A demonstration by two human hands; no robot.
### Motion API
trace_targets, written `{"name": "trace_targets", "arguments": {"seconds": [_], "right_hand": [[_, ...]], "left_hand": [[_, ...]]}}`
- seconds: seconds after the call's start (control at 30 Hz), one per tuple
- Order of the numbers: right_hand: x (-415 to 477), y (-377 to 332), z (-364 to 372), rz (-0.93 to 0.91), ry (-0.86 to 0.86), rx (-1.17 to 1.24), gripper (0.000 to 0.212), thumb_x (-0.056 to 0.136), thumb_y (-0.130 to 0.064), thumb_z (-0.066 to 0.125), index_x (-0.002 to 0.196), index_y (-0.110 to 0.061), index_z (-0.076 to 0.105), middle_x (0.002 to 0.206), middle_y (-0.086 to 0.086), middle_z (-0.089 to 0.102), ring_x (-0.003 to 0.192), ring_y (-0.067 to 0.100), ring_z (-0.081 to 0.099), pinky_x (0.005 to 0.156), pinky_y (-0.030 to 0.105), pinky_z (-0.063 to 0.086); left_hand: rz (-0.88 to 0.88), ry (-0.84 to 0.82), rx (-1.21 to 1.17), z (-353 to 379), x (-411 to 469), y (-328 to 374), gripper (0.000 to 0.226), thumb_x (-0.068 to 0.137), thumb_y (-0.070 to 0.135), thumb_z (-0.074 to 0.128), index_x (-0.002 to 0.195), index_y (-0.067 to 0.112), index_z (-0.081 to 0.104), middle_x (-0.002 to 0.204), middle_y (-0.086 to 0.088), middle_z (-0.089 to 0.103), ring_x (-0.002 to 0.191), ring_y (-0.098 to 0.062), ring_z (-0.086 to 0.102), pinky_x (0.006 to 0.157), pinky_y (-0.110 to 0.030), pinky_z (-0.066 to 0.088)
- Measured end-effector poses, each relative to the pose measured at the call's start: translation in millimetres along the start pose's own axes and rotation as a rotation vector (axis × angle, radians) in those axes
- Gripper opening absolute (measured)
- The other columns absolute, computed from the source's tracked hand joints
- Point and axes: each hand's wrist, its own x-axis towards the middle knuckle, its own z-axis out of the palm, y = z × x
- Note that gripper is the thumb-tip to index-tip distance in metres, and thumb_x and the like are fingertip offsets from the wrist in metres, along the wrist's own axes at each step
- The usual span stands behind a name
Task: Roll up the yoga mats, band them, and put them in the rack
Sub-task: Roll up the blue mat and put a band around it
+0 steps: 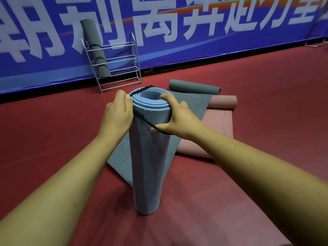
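A rolled light-blue yoga mat (148,166) stands upright on the red floor in front of me. A black elastic band (144,119) runs slantwise over its top end. My left hand (118,112) pinches the band at the left rim of the roll. My right hand (179,119) holds the right rim, fingers hooked into the roll's top, thumb under the stretched band. The metal rack (117,68) stands against the banner at the back, with a rolled, banded grey mat (96,50) upright in it.
A half-unrolled grey mat (190,100) and a half-unrolled pink mat (214,125) lie on the floor behind the blue roll. A blue banner wall (195,36) closes off the back. Red floor spreads out to the left and right.
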Motion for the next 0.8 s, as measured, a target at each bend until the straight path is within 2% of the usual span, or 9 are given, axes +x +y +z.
{"name": "trace_targets", "arguments": {"seconds": [0.1,0.2,0.27,0.4,0.47,0.53,0.6,0.7,0.8], "right_hand": [[-0.9,2.0,-1.3,-0.011,-0.023,0.031,0.094,0.068,-0.046,0.088,0.141,-0.047,0.03,0.111,0.006,0.039,0.09,0.019,0.053,0.076,0.025,0.047],[1.4,10.9,-4.2,-0.012,-0.05,0.067,0.088,0.073,-0.04,0.086,0.14,-0.048,0.03,0.113,0.006,0.04,0.096,0.022,0.054,0.082,0.027,0.049],[0.9,13.9,-5.7,-0.006,-0.061,0.096,0.084,0.075,-0.036,0.085,0.138,-0.049,0.031,0.113,0.006,0.04,0.096,0.022,0.054,0.081,0.027,0.049],[1.8,19.2,-9.1,0.009,-0.074,0.2,0.084,0.074,-0.03,0.088,0.135,-0.051,0.034,0.112,0.003,0.039,0.08,0.022,0.054,0.069,0.024,0.051],[2.5,22.9,-9.1,0.017,-0.079,0.278,0.092,0.071,-0.025,0.089,0.138,-0.055,0.033,0.123,0.007,0.041,0.084,0.027,0.058,0.065,0.025,0.055],[2.7,31.1,-8.3,0.029,-0.093,0.366,0.103,0.068,-0.017,0.088,0.142,-0.056,0.029,0.132,0.008,0.045,0.102,0.03,0.061,0.072,0.033,0.061],[0.9,34.1,-7.3,0.133,-0.07,0.605,0.101,0.077,0.002,0.078,0.149,-0.045,0.024,0.118,0.003,0.055,0.099,0.021,0.064,0.078,0.035,0.061],[3.6,32.7,-8.5,0.43,-0.027,1.188,0.054,0.089,0.008,0.049,0.137,-0.016,0.043,0.1,0.013,0.055,0.069,0.021,0.057,0.065,0.034,0.053],[11.3,29.8,-6.9,0.491,0.084,1.179,0.01,0.091,0.0,0.047,0.09,0.0,0.057,0.076,0.012,0.052,0.059,0.02,0.049,0.062,0.032,0.054]], "left_hand": [[-0.14,0.04,-0.024,2.5,9.6,-8.3,0.028,0.1,0.025,0.035,0.081,0.006,0.042,0.075,-0.014,0.052,0.075,-0.037,0.049,0.067,-0.045,0.041],[-0.442,0.066,-0.41,7.5,19.1,-20.7,0.024,0.099,0.022,0.034,0.077,0.015,0.041,0.083,-0.013,0.063,0.076,-0.027,0.065,0.068,-0.04,0.058],[-0.561,0.048,-0.539,13.3,20.9,-26.3,0.027,0.103,0.014,0.032,0.078,0.013,0.041,0.082,-0.009,0.064,0.071,-0.016,0.066,0.065,-0.031,0.059],[-0.585,-0.031,-0.326,29.5,10.6,-44.1,0.029,0.101,0.015,0.039,0.073,0.011,0.045,0.08,-0.009,0.059,0.065,-0.014,0.058,0.057,-0.022,0.05],[-0.567,-0.095,-0.18,38.0,2.7,-55.7,0.027,0.096,0.018,0.042,0.07,0.011,0.043,0.083,-0.015,0.06,0.07,-0.025,0.057,0.058,-0.034,0.046],[-0.531,-0.16,-0.026,41.6,-4.0,-57.7,0.03,0.097,0.018,0.043,0.068,0.012,0.038,0.074,-0.011,0.049,0.068,-0.025,0.043,0.056,-0.036,0.031],[-0.502,-0.172,-0.002,42.5,-6.2,-56.4,0.031,0.099,0.02,0.043,0.07,0.012,0.036,0.071,-0.007,0.041,0.067,-0.022,0.035,0.055,-0.035,0.024],[-0.487,-0.156,-0.049,42.8,-7.5,-59.9,0.034,0.1,0.023,0.043,0.068,0.015,0.034,0.071,-0.006,0.039,0.067,-0.02,0.034,0.058,-0.034,0.025],[-0.478,-0.13,-0.064,43.9,-12.4,-59.9,0.036,0.101,0.023,0.041,0.067,0.015,0.032,0.069,-0.004,0.037,0.065,-0.019,0.032,0.056,-0.036,0.024]]}}
